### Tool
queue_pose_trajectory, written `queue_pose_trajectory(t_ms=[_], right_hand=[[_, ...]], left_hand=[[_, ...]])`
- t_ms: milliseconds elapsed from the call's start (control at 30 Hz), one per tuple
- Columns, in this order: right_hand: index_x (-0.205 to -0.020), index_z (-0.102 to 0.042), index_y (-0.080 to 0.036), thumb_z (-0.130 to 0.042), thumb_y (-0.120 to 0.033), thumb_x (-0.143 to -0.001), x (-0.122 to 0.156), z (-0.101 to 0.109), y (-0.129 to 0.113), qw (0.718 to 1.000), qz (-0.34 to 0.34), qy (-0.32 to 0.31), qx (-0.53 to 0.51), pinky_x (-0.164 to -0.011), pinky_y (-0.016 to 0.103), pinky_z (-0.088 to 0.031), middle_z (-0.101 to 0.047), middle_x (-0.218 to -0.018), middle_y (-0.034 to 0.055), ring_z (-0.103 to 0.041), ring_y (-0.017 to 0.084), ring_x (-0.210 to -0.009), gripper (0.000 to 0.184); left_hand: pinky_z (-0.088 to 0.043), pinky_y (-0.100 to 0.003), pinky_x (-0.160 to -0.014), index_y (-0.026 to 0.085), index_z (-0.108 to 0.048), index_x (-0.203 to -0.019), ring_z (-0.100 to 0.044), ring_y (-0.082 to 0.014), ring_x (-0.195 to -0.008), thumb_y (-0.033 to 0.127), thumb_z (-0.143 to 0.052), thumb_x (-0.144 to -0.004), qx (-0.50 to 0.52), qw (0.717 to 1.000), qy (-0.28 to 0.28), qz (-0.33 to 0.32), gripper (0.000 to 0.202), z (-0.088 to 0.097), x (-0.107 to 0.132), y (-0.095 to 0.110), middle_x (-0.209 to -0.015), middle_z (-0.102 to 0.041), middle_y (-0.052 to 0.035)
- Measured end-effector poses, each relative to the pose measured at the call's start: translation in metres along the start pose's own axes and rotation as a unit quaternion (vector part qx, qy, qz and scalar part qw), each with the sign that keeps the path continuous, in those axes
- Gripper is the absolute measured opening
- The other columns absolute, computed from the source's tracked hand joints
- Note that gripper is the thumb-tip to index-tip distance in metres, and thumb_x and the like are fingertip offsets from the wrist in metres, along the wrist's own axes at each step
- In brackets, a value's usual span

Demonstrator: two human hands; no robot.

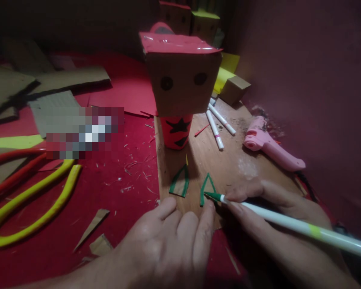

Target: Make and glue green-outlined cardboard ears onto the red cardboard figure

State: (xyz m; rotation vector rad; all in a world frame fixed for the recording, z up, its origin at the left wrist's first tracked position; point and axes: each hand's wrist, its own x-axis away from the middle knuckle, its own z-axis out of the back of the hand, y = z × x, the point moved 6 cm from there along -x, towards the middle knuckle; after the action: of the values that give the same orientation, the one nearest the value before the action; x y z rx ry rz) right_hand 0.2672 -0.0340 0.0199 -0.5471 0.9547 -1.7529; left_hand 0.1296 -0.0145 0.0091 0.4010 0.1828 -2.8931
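Note:
My right hand (267, 208) is closed around a white felt-tip marker (276, 218) with a green tip. That tip touches a small cardboard triangle (209, 186) with green edges. On the board beside it, my left hand (174, 233) has its fingers bent, and one fingertip holds the triangle down at its lower edge. A second green-edged cardboard piece (179, 182) lies just to the left. Behind both stands a cardboard box head (183, 94) with two dark eyes and a red top, on a red cup (176, 134) with black shapes.
On the wooden board (234, 164) lie white markers (215, 130) and a pink glue gun (270, 148). Scissors (33, 200) with red and yellow handles lie left, partly pixelated. Cardboard scraps (92, 228) dot the red cloth. Larger cardboard sheets (69, 84) and more box heads (206, 24) are farther back.

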Motion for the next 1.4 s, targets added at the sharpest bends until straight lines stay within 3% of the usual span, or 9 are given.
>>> queue_pose_trajectory(t_ms=[233,400,667,867,1100,1400], right_hand=[[-0.071,-0.067,-0.024,-0.064,-0.022,-0.075,-0.001,-0.005,0.002,0.999,0.017,-0.037,-0.002,-0.050,0.022,-0.052,-0.074,-0.071,-0.0001,-0.069,0.017,-0.064,0.006],[-0.068,-0.068,-0.024,-0.065,-0.021,-0.073,-0.001,-0.003,0.003,1.000,-0.003,-0.010,-0.005,-0.051,0.023,-0.051,-0.073,-0.069,0.0000,-0.069,0.017,-0.062,0.006],[-0.073,-0.066,-0.025,-0.063,-0.025,-0.078,-0.004,-0.006,0.003,0.999,-0.011,-0.040,-0.007,-0.051,0.018,-0.049,-0.072,-0.064,-0.0033,-0.065,0.011,-0.054,0.006],[-0.075,-0.067,-0.025,-0.061,-0.026,-0.080,-0.001,-0.003,0.004,0.999,-0.007,-0.034,0.014,-0.049,0.016,-0.046,-0.071,-0.072,-0.0034,-0.063,0.009,-0.056,0.007],[-0.075,-0.066,-0.025,-0.062,-0.027,-0.080,-0.002,-0.005,0.009,0.999,-0.024,-0.039,-0.014,-0.049,0.019,-0.045,-0.063,-0.054,-0.0044,-0.059,0.011,-0.052,0.007],[-0.077,-0.066,-0.021,-0.064,-0.032,-0.079,-0.002,-0.006,0.015,0.994,-0.079,-0.040,-0.068,-0.042,0.022,-0.044,-0.062,-0.057,0.0000,-0.058,0.014,-0.050,0.011]], left_hand=[[-0.050,-0.035,-0.057,-0.002,-0.052,-0.116,-0.056,-0.0169,-0.053,0.004,-0.027,-0.088,-0.010,1.000,-0.008,-0.022,0.039,-0.004,-0.002,0.002,-0.065,-0.057,-0.0027],[-0.050,-0.033,-0.055,-0.005,-0.050,-0.117,-0.053,-0.0146,-0.050,0.003,-0.024,-0.088,0.008,1.000,0.005,-0.029,0.040,-0.003,-0.003,0.000,-0.062,-0.055,-0.0026],[-0.052,-0.035,-0.054,-0.007,-0.050,-0.116,-0.054,-0.0161,-0.050,0.002,-0.022,-0.088,0.023,0.999,0.016,-0.017,0.041,0.001,-0.004,-0.001,-0.062,-0.058,-0.0048],[-0.049,-0.031,-0.051,-0.006,-0.054,-0.112,-0.048,-0.0135,-0.044,0.003,-0.023,-0.088,0.009,0.997,0.070,-0.027,0.040,-0.003,-0.003,0.001,-0.057,-0.054,-0.0027],[-0.052,-0.035,-0.056,-0.002,-0.055,-0.112,-0.058,-0.0175,-0.055,0.002,-0.021,-0.087,-0.002,0.999,0.025,-0.025,0.042,0.001,-0.002,-0.001,-0.064,-0.059,-0.0055],[-0.054,-0.038,-0.053,-0.004,-0.053,-0.115,-0.062,-0.0205,-0.058,0.002,-0.022,-0.087,0.006,0.999,0.014,-0.032,0.042,0.001,-0.002,0.000,-0.066,-0.061,-0.0070]])
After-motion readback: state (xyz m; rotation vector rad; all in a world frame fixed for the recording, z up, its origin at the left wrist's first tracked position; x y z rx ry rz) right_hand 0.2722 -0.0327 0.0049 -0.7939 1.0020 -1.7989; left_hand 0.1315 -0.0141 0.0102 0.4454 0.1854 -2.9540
